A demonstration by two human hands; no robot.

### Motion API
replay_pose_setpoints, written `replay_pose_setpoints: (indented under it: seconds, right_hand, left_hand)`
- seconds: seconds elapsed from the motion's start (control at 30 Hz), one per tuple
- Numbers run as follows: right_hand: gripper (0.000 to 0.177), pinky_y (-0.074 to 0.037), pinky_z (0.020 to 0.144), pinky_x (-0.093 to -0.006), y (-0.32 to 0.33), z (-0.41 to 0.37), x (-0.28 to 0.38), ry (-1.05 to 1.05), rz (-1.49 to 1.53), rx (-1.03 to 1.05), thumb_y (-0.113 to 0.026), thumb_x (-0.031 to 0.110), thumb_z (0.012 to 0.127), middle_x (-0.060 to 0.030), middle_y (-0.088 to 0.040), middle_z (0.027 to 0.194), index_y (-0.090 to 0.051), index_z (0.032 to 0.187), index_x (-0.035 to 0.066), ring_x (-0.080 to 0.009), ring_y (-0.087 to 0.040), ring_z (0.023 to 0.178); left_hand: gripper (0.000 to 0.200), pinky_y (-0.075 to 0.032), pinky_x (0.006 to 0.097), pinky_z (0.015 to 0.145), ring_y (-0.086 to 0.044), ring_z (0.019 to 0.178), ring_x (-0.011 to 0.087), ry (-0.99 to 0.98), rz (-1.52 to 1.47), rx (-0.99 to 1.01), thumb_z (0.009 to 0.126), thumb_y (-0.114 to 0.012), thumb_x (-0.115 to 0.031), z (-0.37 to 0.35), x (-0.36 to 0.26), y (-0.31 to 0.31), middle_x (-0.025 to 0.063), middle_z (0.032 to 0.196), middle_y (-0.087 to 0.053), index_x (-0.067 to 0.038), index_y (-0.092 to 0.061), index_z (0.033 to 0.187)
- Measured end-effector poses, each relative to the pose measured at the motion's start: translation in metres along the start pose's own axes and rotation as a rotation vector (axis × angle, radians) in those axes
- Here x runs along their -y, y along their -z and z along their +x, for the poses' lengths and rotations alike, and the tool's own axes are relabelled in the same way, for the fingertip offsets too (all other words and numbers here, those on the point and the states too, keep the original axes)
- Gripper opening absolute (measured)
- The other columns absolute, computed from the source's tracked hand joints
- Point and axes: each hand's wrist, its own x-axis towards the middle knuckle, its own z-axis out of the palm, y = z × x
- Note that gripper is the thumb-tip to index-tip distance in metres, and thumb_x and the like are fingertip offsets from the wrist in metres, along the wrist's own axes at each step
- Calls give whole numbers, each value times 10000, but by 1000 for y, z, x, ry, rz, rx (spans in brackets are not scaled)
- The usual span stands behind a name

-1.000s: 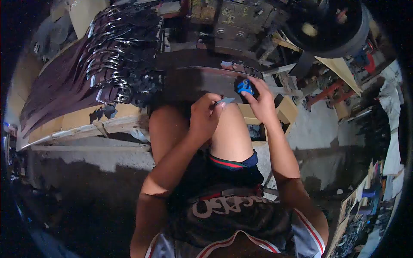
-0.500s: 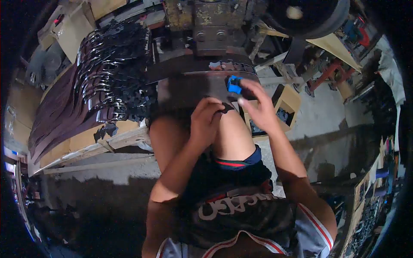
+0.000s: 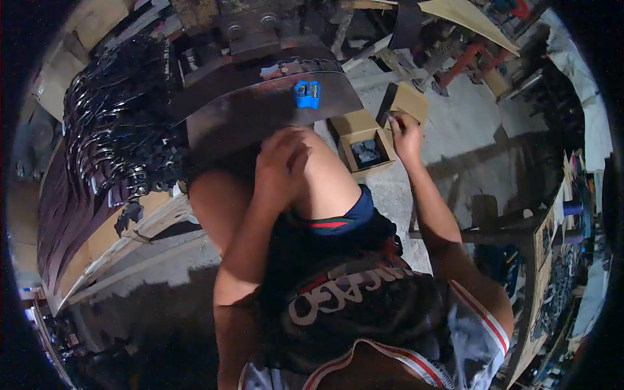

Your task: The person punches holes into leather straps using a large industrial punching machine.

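My left hand rests on my raised knee with its fingers curled, and nothing shows in it. My right hand reaches out to the right, over the far edge of an open cardboard box on the floor. Its fingertips are pinched on a small dark piece. More dark pieces lie inside the box. A small blue tool lies by itself on the dark metal plate in front of my knees, apart from both hands.
A long stack of brown belts with metal buckles lies on boards to the left. A heavy machine stands behind the plate. The concrete floor stretches to the right, with a cluttered bench at the right edge.
My right hand has let go of the blue tool, which now lies on the plate, and has moved right to the box. My left hand has dropped onto my knee. The view has tilted downward.
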Motion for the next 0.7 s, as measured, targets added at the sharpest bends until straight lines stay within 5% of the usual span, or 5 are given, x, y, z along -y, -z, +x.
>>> replay_pose_setpoints:
  seconds: [0.17, 0.33, 0.43, 0.57, 0.7]
  right_hand:
    - [556, -489, 882, -468, -26, -25, -92, -31, -455, 150, -758, 252, 742, -271, -614, 1097, -565, 1197, -2, -463, -591, 988]
    - [526, -512, 848, -356, -8, -31, -68, -303, -124, 169, -724, 245, 819, -211, -640, 1096, -536, 1229, -26, -288, -663, 942]
    - [487, -505, 814, -343, -15, 1, -61, -119, 123, -15, -732, 240, 802, -194, -665, 983, -573, 1154, -55, -295, -660, 890]
    - [548, -468, 911, -321, 12, 35, 108, 49, 514, 111, -724, 209, 812, -153, -600, 1186, -515, 1281, 16, -222, -583, 1086]
    - [635, -430, 990, -375, 9, 58, 182, 296, 299, 355, -756, 211, 768, -185, -546, 1289, -489, 1308, 10, -289, -536, 1180]
  left_hand:
    - [238, -500, 404, 865, -610, 979, 344, -4, -28, 4, 767, -683, -56, 4, -6, 7, 159, 1081, -624, -20, -656, 1001]
    - [221, -500, 402, 859, -609, 969, 347, 25, -51, 11, 772, -658, -39, 6, -1, 14, 165, 1059, -625, -9, -655, 991]
    - [246, -492, 410, 870, -600, 982, 353, 45, -21, -44, 770, -652, -35, 9, 4, 22, 172, 1057, -621, -5, -646, 1014]
    - [346, -475, 426, 893, -575, 1039, 363, 65, 280, -161, 765, -642, -25, 26, 14, 58, 186, 1102, -605, -14, -609, 1109]
    - [425, -456, 438, 923, -548, 1090, 372, -27, 501, -275, 772, -615, -24, 58, 62, 98, 199, 1170, -577, -25, -570, 1194]
